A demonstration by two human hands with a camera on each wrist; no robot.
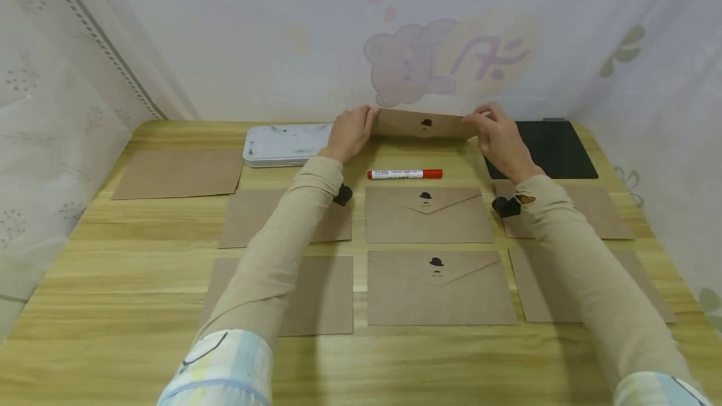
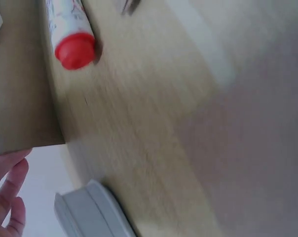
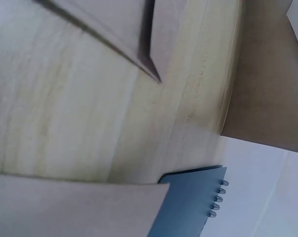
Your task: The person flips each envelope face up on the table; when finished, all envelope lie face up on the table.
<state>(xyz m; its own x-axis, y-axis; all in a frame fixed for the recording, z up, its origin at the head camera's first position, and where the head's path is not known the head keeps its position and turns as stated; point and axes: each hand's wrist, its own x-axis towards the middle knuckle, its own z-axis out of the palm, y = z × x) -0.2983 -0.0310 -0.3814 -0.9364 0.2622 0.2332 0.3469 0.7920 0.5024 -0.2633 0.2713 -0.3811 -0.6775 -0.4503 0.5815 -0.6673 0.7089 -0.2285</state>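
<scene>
Both hands hold a brown kraft envelope (image 1: 403, 124) with a small hat-and-moustache print, standing on edge at the back of the table. My left hand (image 1: 351, 132) pinches its left end, and my right hand (image 1: 501, 140) pinches its right end. In the left wrist view the fingers (image 2: 8, 192) are at the envelope's (image 2: 20, 94) edge; in the right wrist view the envelope (image 3: 267, 79) slants at the right side. A red-capped marker (image 1: 403, 174) lies on the table just in front of it.
Several envelopes lie in rows, including two printed ones (image 1: 429, 221) in the middle column and another envelope (image 1: 177, 173) at far left. A whitish tin case (image 1: 284, 144) is beside the left hand. A black spiral notebook (image 1: 558, 150) lies right of the right hand. A curtain (image 1: 316, 30) hangs behind.
</scene>
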